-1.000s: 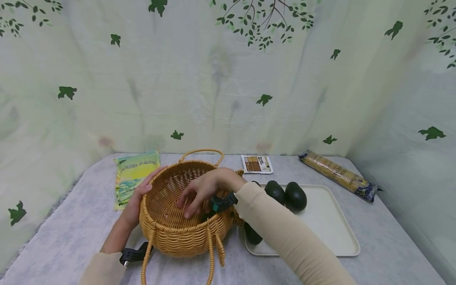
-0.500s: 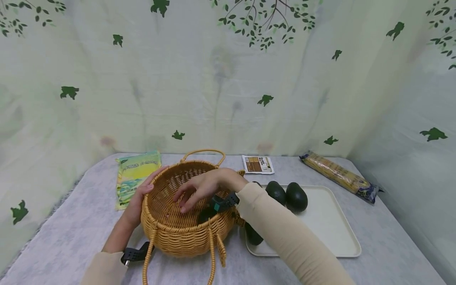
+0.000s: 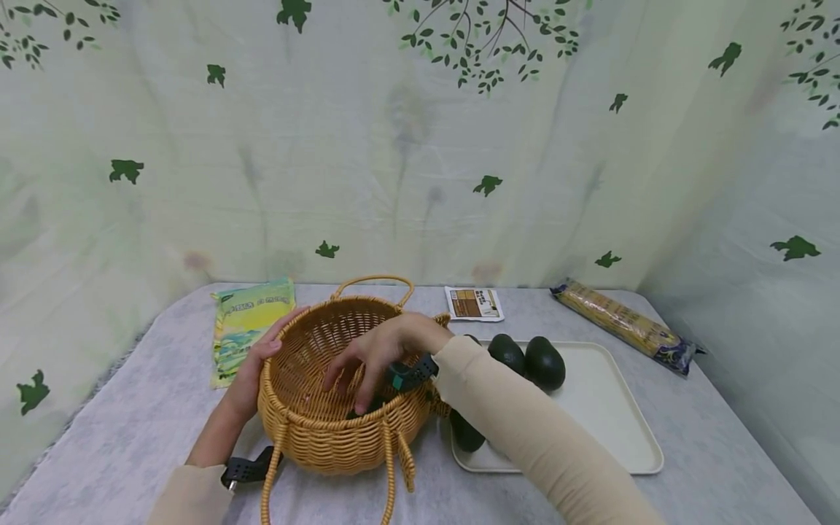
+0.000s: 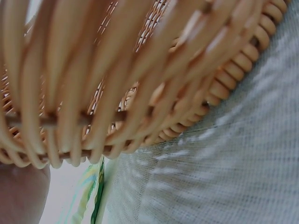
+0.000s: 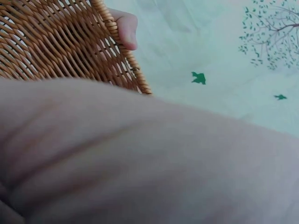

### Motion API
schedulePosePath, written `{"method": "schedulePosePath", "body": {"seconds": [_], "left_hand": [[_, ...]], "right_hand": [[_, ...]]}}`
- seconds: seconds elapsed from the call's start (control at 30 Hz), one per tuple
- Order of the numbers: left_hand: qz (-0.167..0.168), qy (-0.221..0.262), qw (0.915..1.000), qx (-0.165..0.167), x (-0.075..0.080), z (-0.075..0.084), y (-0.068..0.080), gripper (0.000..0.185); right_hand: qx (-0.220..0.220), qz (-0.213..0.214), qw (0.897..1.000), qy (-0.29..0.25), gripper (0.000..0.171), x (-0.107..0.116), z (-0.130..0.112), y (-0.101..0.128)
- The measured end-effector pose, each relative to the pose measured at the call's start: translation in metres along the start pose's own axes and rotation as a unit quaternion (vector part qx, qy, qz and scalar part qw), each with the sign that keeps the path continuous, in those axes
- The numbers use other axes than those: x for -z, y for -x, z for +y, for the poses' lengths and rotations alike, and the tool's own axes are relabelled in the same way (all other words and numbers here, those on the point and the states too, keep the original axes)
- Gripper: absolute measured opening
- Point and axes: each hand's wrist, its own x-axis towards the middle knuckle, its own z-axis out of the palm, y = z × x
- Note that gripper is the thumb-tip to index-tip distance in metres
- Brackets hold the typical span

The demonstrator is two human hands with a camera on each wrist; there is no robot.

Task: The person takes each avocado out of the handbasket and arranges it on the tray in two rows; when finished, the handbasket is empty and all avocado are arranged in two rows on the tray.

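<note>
A round wicker basket (image 3: 328, 437) with loop handles stands on the grey table. My left hand (image 3: 259, 361) holds its left rim, thumb over the edge; the thumb (image 5: 126, 28) also shows in the right wrist view above the weave (image 5: 56, 46). My right hand (image 3: 348, 386) reaches down inside the basket with fingers spread and pointing down, right by a dark avocado (image 3: 370, 405) near the bottom. Whether the fingers touch it is hidden. The left wrist view shows only the basket's wall (image 4: 117, 93) close up.
A cream tray (image 3: 610, 408) lies right of the basket with three dark avocados (image 3: 545, 362) on it. A green packet (image 3: 246, 324) lies back left, a small sachet (image 3: 474, 302) behind the basket, and a long pasta packet (image 3: 623, 324) back right. A leaf-print curtain surrounds the table.
My right hand rose slightly half a second ago, showing the avocado, and has dipped back down over it. The left hand and the basket have stayed put.
</note>
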Motion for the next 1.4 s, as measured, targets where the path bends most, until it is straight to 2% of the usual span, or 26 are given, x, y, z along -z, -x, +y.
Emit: {"method": "schedulePosePath", "body": {"seconds": [0.17,0.27,0.33,0.43,0.53,0.7,0.8,1.13,1.4], "left_hand": [[0.001,-0.008,1.0,0.001,0.0,0.0,0.0,0.061],[0.002,-0.008,1.0,0.0,0.0,0.0,0.0,0.062],[0.002,-0.008,1.0,-0.002,0.0,0.0,0.0,0.061],[0.001,-0.005,1.0,-0.004,0.0,0.0,0.0,0.062],[-0.001,0.0,1.0,-0.005,0.0,0.0,-0.001,0.062],[0.0,-0.001,1.0,-0.005,0.0,-0.001,-0.001,0.061],[0.002,-0.004,1.0,-0.005,0.0,-0.001,-0.001,0.06],[0.007,-0.002,1.0,-0.003,0.0,0.0,0.0,0.06],[0.002,0.007,0.9999,-0.009,0.0,-0.002,-0.001,0.06]], "right_hand": [[-0.047,-0.051,0.998,-0.01,0.064,-0.002,-0.002,-0.001],[-0.084,-0.063,0.994,-0.002,0.06,-0.003,-0.004,-0.002],[-0.093,-0.066,0.993,-0.003,0.06,-0.003,-0.005,-0.002],[-0.085,-0.063,0.994,-0.014,0.061,-0.004,-0.004,-0.003],[-0.054,-0.07,0.996,-0.029,0.063,-0.004,-0.002,-0.004],[0.006,-0.109,0.993,-0.052,0.067,-0.005,0.002,-0.006],[0.019,-0.128,0.99,-0.062,0.07,-0.007,0.003,-0.008],[0.042,-0.154,0.987,-0.016,0.067,-0.007,0.002,-0.013],[0.006,-0.153,0.988,-0.021,0.065,-0.008,0.001,-0.012]]}}
